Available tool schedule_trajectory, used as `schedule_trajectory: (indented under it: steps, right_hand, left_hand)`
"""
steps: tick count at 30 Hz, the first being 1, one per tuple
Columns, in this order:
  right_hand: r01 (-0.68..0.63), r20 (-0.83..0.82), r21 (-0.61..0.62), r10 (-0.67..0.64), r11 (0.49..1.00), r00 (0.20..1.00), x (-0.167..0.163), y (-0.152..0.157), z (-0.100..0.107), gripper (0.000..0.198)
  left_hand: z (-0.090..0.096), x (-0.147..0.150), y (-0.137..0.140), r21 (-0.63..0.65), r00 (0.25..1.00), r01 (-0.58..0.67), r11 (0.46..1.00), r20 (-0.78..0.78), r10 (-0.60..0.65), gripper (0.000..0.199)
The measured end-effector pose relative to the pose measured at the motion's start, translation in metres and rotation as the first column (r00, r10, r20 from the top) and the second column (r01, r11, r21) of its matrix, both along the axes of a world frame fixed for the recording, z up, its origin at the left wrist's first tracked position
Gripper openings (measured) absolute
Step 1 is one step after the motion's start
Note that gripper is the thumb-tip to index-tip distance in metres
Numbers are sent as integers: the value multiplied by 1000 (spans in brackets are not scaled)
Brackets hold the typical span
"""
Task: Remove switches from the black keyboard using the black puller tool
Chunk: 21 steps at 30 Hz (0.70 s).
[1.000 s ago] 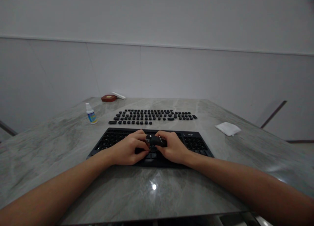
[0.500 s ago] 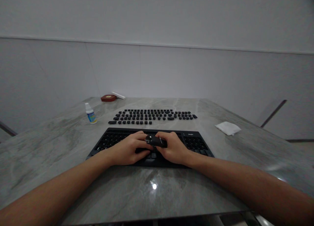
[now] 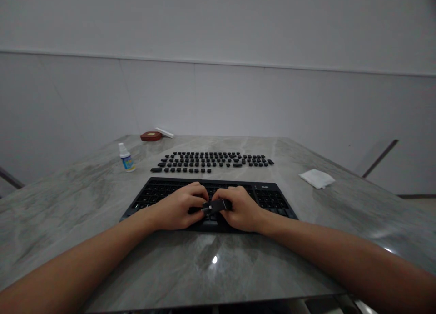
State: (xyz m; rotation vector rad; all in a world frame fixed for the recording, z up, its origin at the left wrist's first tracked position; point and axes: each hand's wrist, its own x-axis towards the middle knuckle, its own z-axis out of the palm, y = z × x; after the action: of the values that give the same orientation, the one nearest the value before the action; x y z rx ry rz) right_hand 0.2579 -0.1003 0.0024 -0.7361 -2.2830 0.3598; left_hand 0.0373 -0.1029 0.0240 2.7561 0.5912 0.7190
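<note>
A black keyboard (image 3: 272, 205) lies in front of me, many of its key places without caps. My right hand (image 3: 240, 207) is closed around a small black tool (image 3: 218, 206) with a shiny metal tip pointing left, held just over the keyboard's middle. On the keyboard's left half rests my left hand (image 3: 180, 207), fingers curled, thumb and forefinger meeting at the tool's tip. Whatever sits between those fingertips is too small and dark to name. Beyond the keyboard, loose black keycaps (image 3: 198, 160) are laid out in rows.
A white spray bottle (image 3: 126, 158) with a blue label stands to the left. Far left are a reddish-brown case (image 3: 151, 136) and a white flat strip (image 3: 165, 132). A folded white cloth (image 3: 316, 178) lies right on the grey marbled table (image 3: 218, 277).
The tool has turned in my right hand, and its tip has dropped towards my left thumb. My left fingers have curled in closer to the tip. Keyboard and keycaps stay put.
</note>
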Motion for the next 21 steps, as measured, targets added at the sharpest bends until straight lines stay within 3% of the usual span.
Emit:
schedule_trajectory:
  steps: [6,10,17,21]
  right_hand:
    - [-6,-10,22,6,1000,1000,0,0,0,21]
    - [-7,-5,-15,7,1000,1000,1,0,1,22]
    - [-13,25,32,12,999,1000,1,0,-1,23]
    - [-19,-15,-61,18,998,1000,1,0,0,22]
  left_hand:
    - [4,3,-5,92,994,73,993,80,-80,11]
    - [12,6,-9,142,984,95,985,134,-114,19]
    - [11,4,-5,99,995,15,995,98,-25,21]
    - [7,1,-2,54,998,-14,998,70,10,19]
